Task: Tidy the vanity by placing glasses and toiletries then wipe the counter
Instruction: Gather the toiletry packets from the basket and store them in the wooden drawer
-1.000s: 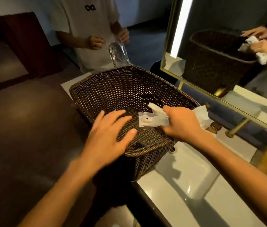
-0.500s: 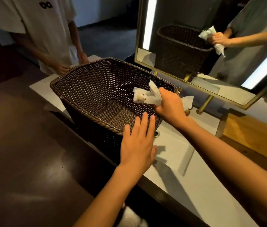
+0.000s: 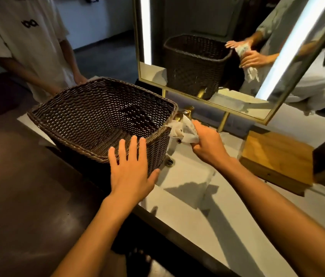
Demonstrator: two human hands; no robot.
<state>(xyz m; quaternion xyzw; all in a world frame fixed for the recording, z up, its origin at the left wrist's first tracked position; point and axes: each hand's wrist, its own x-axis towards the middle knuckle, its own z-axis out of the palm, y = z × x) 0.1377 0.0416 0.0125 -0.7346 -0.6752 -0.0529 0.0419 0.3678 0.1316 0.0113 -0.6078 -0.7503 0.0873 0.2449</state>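
Note:
A dark brown wicker basket [image 3: 89,108] stands on the white vanity counter [image 3: 207,222], and nothing shows inside it. My left hand [image 3: 131,172] lies flat with spread fingers against the basket's near right corner, thumb on its side wall. My right hand [image 3: 207,142] is closed on a crumpled white cloth [image 3: 183,130], held just outside the basket's right wall, above the white sink basin [image 3: 189,176]. A gold faucet [image 3: 185,112] is partly hidden behind the cloth and the basket.
A gold-framed mirror [image 3: 207,56] with light strips stands at the back and reflects the basket and my hands. A wooden box [image 3: 277,160] sits on the counter at right. A person in a white t-shirt [image 3: 18,43] stands beyond the basket. Dark floor lies left.
My right hand has carried the cloth out of the basket, over its right wall toward the faucet. My left hand has slid from inside the basket to its near right corner.

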